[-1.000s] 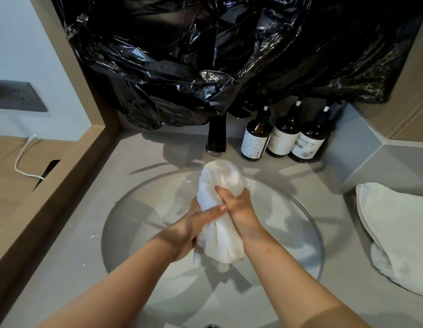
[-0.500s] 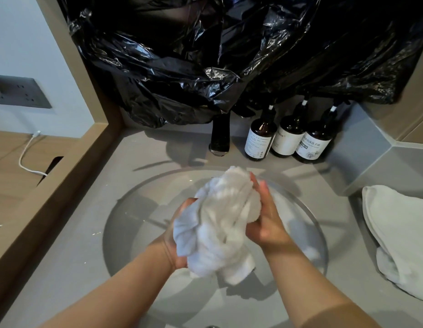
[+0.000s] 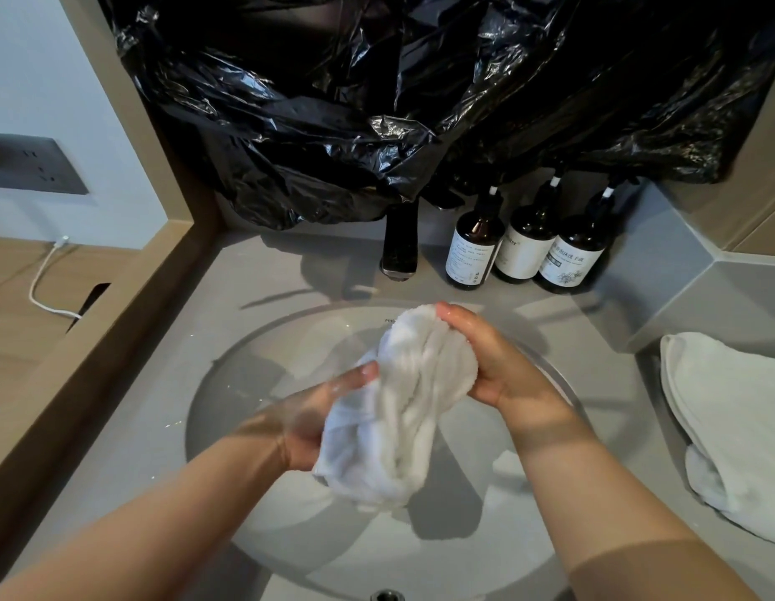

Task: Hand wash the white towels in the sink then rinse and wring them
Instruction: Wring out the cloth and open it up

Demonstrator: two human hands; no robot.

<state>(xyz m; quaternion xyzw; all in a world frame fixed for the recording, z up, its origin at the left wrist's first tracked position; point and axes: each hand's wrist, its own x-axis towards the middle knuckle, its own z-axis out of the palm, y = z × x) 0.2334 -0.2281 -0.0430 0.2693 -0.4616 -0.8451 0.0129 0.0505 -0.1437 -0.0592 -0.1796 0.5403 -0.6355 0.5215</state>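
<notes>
Fingers (image 3: 452,312) of left hand (image 3: 316,418) and right hand (image 3: 494,366) grip the twisted white towel (image 3: 411,405) over the sink (image 3: 229,405), wringing seemingly underway, second towel (image 3: 732,405) waiting at three o'clock.

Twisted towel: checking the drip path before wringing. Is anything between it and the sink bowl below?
Nothing visible does. The left hand and right hand hold the twisted towel over the sink.

Just one wide-angle cam here, worn on the head, looking forward and steeply down from close up over the round white sink basin (image 3: 247,383) in the grey counter (image 3: 268,275). Crumpled black plastic sheeting (image 3: 377,101) fills the top of the frame.
</notes>
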